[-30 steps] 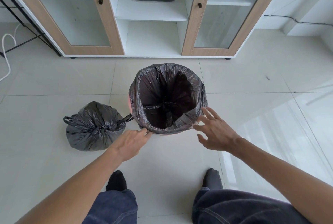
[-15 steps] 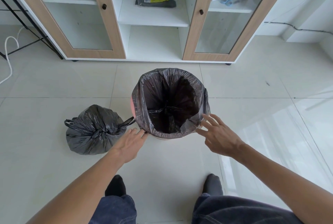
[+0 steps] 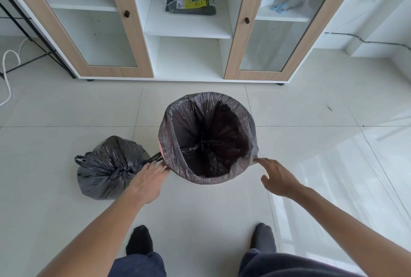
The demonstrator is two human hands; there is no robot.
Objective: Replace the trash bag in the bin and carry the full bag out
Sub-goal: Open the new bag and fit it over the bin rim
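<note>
A round bin stands on the tiled floor, lined with a fresh black trash bag (image 3: 209,134) folded over its rim; a sliver of the pink bin (image 3: 160,146) shows at the left. A full, knotted black bag (image 3: 109,167) sits on the floor to the bin's left, touching it. My left hand (image 3: 148,180) rests flat by the bin's near-left rim, fingers apart, holding nothing. My right hand (image 3: 277,177) hovers at the near-right rim, fingers spread, fingertips at the liner's edge.
A white cabinet (image 3: 189,56) with two wood-framed glass doors stands behind the bin; a pack of trash bags (image 3: 191,1) lies on its middle shelf. A black metal frame (image 3: 33,31) and a white cable (image 3: 9,69) are at far left. My socked feet (image 3: 140,241) stand near the bin.
The view has pulled back and up slightly. My left hand slid along the near-left rim toward the full bag; my right hand drew a little away from the liner.
</note>
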